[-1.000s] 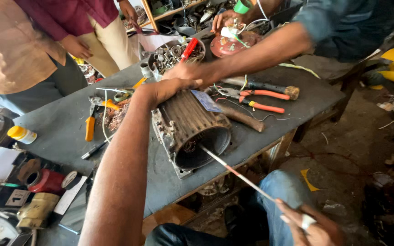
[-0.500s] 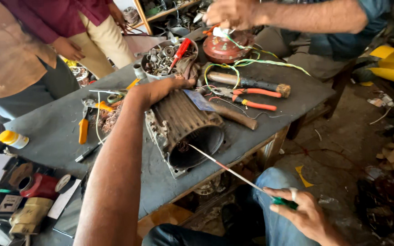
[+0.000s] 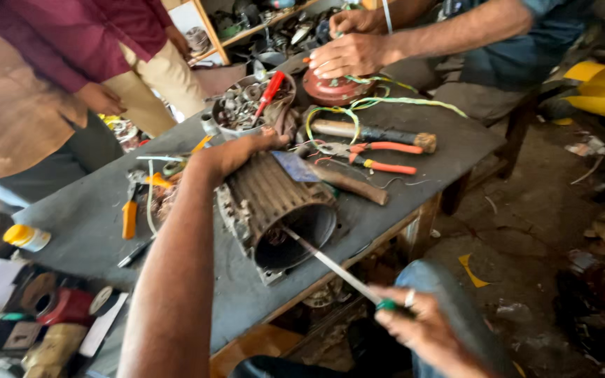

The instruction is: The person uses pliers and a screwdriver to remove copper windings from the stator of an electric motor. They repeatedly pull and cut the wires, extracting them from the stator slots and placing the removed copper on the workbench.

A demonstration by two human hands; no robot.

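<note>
Here, the ribbed motor housing [image 3: 274, 210] lies on its side near the grey table's [image 3: 85, 224] front edge, open end toward the camera. The left hand [image 3: 236, 150] rests on its far end, fingers spread. The right hand [image 3: 421, 325] pinches a thin rod [image 3: 330, 264], its tip inside the opening. Beyond lie pliers [image 3: 379, 157] and a hammer [image 3: 372, 133].
</note>
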